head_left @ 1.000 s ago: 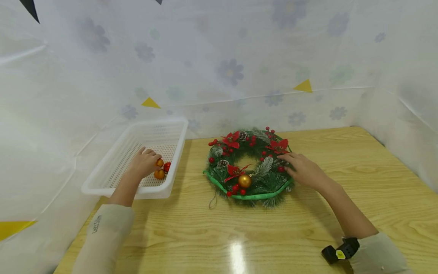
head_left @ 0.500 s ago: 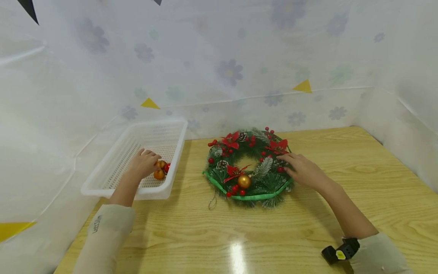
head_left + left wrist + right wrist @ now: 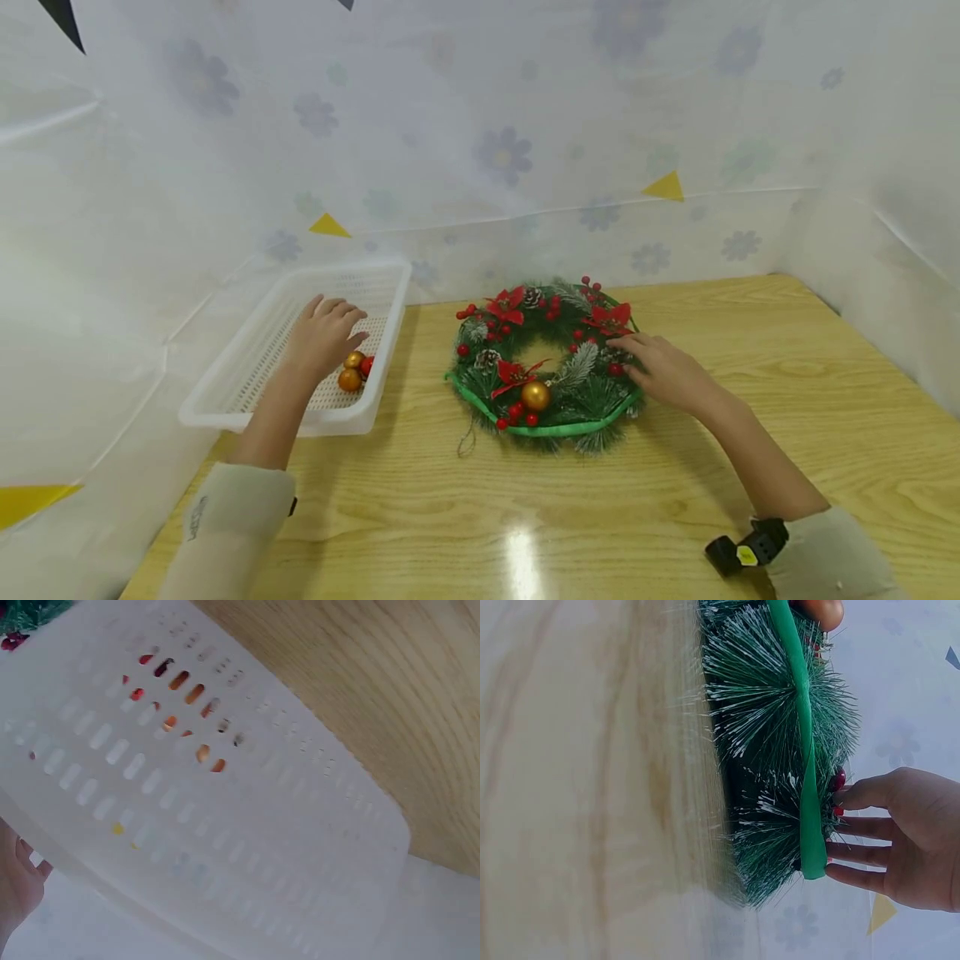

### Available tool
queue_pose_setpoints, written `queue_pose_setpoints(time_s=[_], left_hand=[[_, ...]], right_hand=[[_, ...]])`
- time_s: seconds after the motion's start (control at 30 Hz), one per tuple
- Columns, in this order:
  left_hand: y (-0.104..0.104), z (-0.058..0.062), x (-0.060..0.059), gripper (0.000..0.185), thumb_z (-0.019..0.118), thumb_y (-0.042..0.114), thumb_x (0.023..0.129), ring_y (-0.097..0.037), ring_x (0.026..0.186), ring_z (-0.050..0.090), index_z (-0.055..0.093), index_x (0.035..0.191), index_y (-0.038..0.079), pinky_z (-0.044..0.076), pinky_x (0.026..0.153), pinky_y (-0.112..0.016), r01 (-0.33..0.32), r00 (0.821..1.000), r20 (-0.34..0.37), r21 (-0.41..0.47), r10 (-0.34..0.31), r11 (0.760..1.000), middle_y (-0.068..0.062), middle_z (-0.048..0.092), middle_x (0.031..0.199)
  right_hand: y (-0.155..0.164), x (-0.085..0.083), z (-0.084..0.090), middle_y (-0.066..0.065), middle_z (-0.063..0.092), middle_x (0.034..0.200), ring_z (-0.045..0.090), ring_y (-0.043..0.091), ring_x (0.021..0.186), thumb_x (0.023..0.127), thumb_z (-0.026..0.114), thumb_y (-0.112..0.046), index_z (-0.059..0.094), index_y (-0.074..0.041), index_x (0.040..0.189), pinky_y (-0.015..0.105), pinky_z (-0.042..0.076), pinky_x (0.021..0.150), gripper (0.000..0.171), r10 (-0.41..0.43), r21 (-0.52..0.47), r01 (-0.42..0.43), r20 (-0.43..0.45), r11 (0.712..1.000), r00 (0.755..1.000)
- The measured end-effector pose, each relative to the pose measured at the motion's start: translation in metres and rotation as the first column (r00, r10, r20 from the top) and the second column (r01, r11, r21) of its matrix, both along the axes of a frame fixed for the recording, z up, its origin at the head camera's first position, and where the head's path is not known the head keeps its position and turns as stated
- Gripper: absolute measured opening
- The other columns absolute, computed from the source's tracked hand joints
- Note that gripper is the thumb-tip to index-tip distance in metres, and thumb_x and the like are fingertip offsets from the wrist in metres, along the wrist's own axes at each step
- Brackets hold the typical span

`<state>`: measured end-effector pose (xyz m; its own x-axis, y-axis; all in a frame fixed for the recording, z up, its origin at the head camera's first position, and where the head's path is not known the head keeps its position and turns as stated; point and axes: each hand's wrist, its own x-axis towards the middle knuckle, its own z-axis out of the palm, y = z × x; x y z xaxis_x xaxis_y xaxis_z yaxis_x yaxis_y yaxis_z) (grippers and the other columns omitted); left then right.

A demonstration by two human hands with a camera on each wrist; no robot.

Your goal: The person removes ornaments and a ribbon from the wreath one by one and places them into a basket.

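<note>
My left hand [image 3: 321,340] hovers inside the white plastic basket [image 3: 392,329], fingers spread loosely with nothing between them. Just below and right of it lie a gold ball [image 3: 355,359], an orange-gold ball [image 3: 349,381] and a red ball [image 3: 367,367]. In the left wrist view the basket's slotted wall hides most of them. A green Christmas wreath [image 3: 596,404] with red poinsettias, berries and pinecones lies flat on the table. Its front edge carries a gold bauble [image 3: 536,396] and a green ribbon [image 3: 802,697]. My right hand [image 3: 667,372] rests its extended fingertips on the wreath's right side.
The wood-grain table [image 3: 450,508] runs under both basket and wreath. A thin loop of string [image 3: 467,442] lies by the wreath's front left. White flower-print sheeting [image 3: 480,125] encloses the back and sides. A black wrist device [image 3: 746,550] sits at the right cuff.
My left hand has lifted off the balls and moved slightly up and away, its fingers spreading; the balls stay in the basket. The right hand has not moved.
</note>
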<state>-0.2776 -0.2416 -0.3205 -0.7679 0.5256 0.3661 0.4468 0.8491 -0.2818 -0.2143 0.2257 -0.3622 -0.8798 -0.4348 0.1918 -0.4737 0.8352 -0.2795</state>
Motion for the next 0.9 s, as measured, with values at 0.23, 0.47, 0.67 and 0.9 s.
queue_pose_setpoints(time_s=[0.23, 0.47, 0.67, 0.9], left_hand=[[0.044, 0.012, 0.014, 0.033, 0.071, 0.027, 0.081, -0.03, 0.113, 0.049, 0.067, 0.106, 0.005, 0.028, 0.103, -0.046, 0.114, 0.986, -0.125, -0.004, -0.114, 0.993, -0.01, 0.063, 0.108], [0.092, 0.013, 0.027, 0.034, 0.071, 0.031, 0.081, -0.027, 0.114, 0.048, 0.067, 0.106, 0.009, 0.026, 0.105, -0.043, 0.222, 0.959, -0.178, -0.021, -0.222, 0.975, -0.007, 0.062, 0.11], [0.134, 0.004, 0.041, 0.032, 0.065, 0.039, 0.084, -0.023, 0.114, 0.049, 0.068, 0.104, 0.013, 0.028, 0.105, -0.04, 0.332, 0.921, -0.2, -0.052, -0.335, 0.942, -0.003, 0.062, 0.109], [0.172, -0.012, 0.058, 0.034, 0.055, 0.045, 0.089, -0.019, 0.116, 0.047, 0.068, 0.103, 0.017, 0.026, 0.106, -0.039, 0.41, 0.904, -0.105, -0.066, -0.415, 0.91, 0.001, 0.061, 0.111]], right_hand=[[0.001, -0.002, -0.002, 0.028, 0.044, 0.128, 0.044, 0.048, 0.11, 0.087, 0.059, -0.003, 0.049, 0.0, 0.13, 0.06, 0.041, 0.083, 0.044, -0.008, 0.002, 0.008, -0.002, 1.0, 1.0], [0.0, -0.001, -0.003, 0.028, 0.045, 0.128, 0.045, 0.048, 0.108, 0.087, 0.059, -0.003, 0.048, 0.0, 0.13, 0.058, 0.043, 0.08, 0.044, -0.008, 0.003, 0.008, -0.005, 1.0, 1.0], [0.001, -0.003, -0.003, 0.028, 0.044, 0.128, 0.044, 0.048, 0.109, 0.088, 0.059, -0.003, 0.048, 0.0, 0.13, 0.059, 0.042, 0.081, 0.044, -0.006, 0.003, 0.006, -0.006, 1.0, 1.0], [0.002, -0.003, -0.004, 0.028, 0.044, 0.128, 0.044, 0.048, 0.109, 0.087, 0.059, -0.002, 0.048, 0.0, 0.13, 0.058, 0.043, 0.079, 0.045, -0.004, -0.001, 0.004, 0.001, 1.0, 1.0]])
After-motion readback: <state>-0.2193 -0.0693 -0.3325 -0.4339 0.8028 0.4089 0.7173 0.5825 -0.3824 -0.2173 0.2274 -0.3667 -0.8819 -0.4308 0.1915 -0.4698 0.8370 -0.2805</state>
